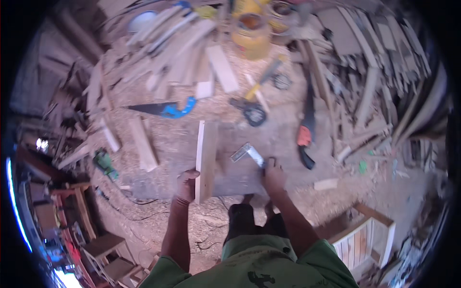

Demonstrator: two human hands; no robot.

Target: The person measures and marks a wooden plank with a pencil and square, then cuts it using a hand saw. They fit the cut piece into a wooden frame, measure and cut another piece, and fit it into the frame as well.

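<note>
My left hand [187,185] is closed round the near end of a pale wooden board [206,161], with the thumb on its edge. The board stands tilted on its narrow side above the workbench [173,168]. To the right of it, a metal try square [248,151] has its L shape turned toward the board. My right hand [274,179] is closed at the near end of one leg of the square. A small dark piece shows by these fingers; its kind is unclear.
A blue-handled handsaw [177,109] lies beyond the board, and another handsaw [306,134] is at right. A yellow-handled hammer [254,91] and a dark roundish item [254,115] lie mid-bench. Wood offcuts [182,57] and a yellow container [251,38] stand at the back.
</note>
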